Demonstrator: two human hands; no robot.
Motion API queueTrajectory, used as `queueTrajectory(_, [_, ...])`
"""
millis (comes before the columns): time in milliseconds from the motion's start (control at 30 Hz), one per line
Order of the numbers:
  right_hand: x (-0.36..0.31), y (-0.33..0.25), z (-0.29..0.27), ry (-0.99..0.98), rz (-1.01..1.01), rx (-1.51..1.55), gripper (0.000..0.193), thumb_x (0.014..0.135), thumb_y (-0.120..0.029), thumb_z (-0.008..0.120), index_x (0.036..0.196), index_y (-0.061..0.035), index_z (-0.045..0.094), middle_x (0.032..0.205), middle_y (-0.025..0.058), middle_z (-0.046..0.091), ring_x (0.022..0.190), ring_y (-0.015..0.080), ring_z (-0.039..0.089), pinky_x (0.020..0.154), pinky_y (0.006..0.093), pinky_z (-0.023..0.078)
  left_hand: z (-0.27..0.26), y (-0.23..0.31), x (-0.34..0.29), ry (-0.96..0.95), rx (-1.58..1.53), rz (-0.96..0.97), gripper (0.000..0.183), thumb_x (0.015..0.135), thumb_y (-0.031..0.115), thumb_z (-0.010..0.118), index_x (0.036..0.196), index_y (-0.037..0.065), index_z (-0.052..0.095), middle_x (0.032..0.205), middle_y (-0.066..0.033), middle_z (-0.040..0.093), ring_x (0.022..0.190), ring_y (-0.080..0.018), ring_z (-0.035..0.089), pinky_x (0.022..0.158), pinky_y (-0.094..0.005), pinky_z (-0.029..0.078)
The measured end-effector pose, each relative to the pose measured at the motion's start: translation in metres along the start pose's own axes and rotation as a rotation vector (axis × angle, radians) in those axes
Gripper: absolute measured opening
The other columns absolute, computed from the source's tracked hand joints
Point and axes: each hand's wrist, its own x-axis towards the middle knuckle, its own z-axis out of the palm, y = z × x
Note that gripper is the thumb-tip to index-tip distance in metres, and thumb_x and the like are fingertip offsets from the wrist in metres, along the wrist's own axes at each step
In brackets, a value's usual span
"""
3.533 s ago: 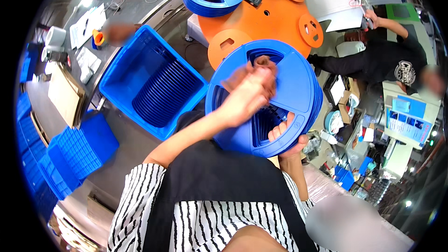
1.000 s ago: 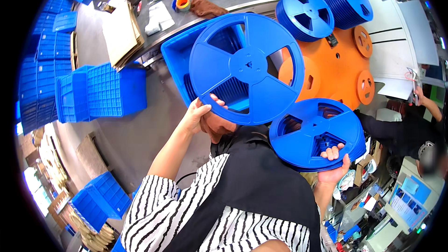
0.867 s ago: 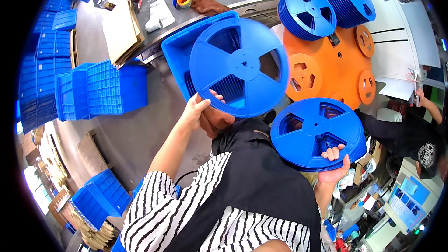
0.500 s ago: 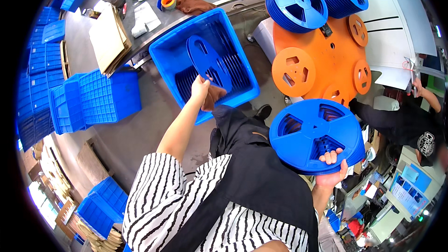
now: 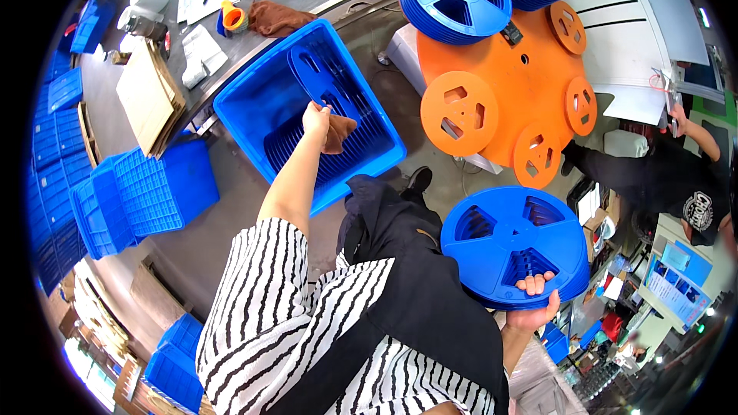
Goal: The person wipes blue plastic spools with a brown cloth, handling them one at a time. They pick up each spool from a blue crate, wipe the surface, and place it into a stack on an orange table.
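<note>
The right fingers (image 5: pixel 535 284) clamp a blue reel stack (image 5: pixel 529 238) at its rim. Farther out, the left fingers (image 5: pixel 323 110) grip one blue reel (image 5: pixel 315 84) by its near edge, a brown cloth (image 5: pixel 338 135) hanging beside them. It looks light, stiff, perhaps slippery, best held by the rim. Beneath them, a blue bin (image 5: pixel 250 106) holds reels (image 5: pixel 370 134) on edge.

Left grip (image 5: pixel 317 118) holds blue reel (image 5: pixel 320 86), brown cloth (image 5: pixel 339 135) over bin (image 5: pixel 252 104); right grip (image 5: pixel 536 303), reel stack (image 5: pixel 516 240).
</note>
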Motion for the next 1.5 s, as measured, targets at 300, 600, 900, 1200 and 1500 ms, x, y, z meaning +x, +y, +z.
queueTrajectory(300, [0.001, 0.002, 0.013, 0.03, -0.04, -0.006, 0.031, 0.091, -0.026, 0.05, 0.113, -0.0042, 0.046, 0.078, 0.0047, 0.049, 0.071, 0.0162, 0.048, 0.07, 0.0341, 0.043, 0.018, -0.022, 0.016, -0.105, -0.07, -0.097, 0.021, 0.091, 0.006, 0.053, 0.112, 0.008, 0.052, 0.102, -0.0102, 0.06, 0.095, -0.0227, 0.059, 0.084, -0.0369, 0.049])
queueTrajectory(600, [0.031, -0.013, 0.034, -0.215, -0.043, 0.124, 0.03, 0.085, -0.022, 0.061, 0.101, -0.0075, 0.041, 0.065, 0.0014, 0.044, 0.056, 0.0135, 0.044, 0.062, 0.0319, 0.038, -0.006, -0.038, -0.088, 0.019, -0.679, -0.406, 0.039, 0.098, 0.02, 0.049, 0.135, 0.01, 0.041, 0.132, -0.009, 0.048, 0.121, -0.0254, 0.048, 0.102, -0.0411, 0.041])
queueTrajectory(900, [0.058, 0.007, 0.055, -0.547, 0.176, 0.334, 0.028, 0.083, -0.019, 0.067, 0.089, -0.0109, 0.041, 0.056, -0.0023, 0.045, 0.047, 0.0099, 0.046, 0.055, 0.0274, 0.038, -0.025, 0.082, -0.186, -0.125, -0.934, -0.095, 0.048, 0.101, 0.036, 0.044, 0.138, 0.007, 0.037, 0.129, -0.0136, 0.05, 0.114, -0.0259, 0.054, 0.099, -0.0436, 0.045])
queueTrajectory(1200, [0.059, 0.03, 0.058, -0.824, 0.387, 0.289, 0.03, 0.079, -0.025, 0.066, 0.086, -0.0088, 0.043, 0.055, 0.0011, 0.051, 0.047, 0.0139, 0.051, 0.05, 0.0297, 0.041, 0.043, 0.183, -0.361, -0.732, 0.254, 1.355, 0.065, 0.086, 0.02, 0.061, 0.144, 0.004, 0.035, 0.152, -0.0167, 0.029, 0.144, -0.0364, 0.017, 0.115, -0.0521, 0.015])
queueTrajectory(1500, [0.047, 0.027, 0.044, -0.754, 0.325, 0.272, 0.032, 0.081, -0.029, 0.067, 0.089, -0.0094, 0.043, 0.054, -0.0006, 0.048, 0.046, 0.0138, 0.048, 0.051, 0.0289, 0.04, 0.024, 0.132, -0.327, -0.85, 0.433, 1.187, 0.07, 0.083, 0.017, 0.059, 0.146, 0.003, 0.03, 0.151, -0.02, 0.03, 0.144, -0.0337, 0.02, 0.116, -0.046, 0.016])
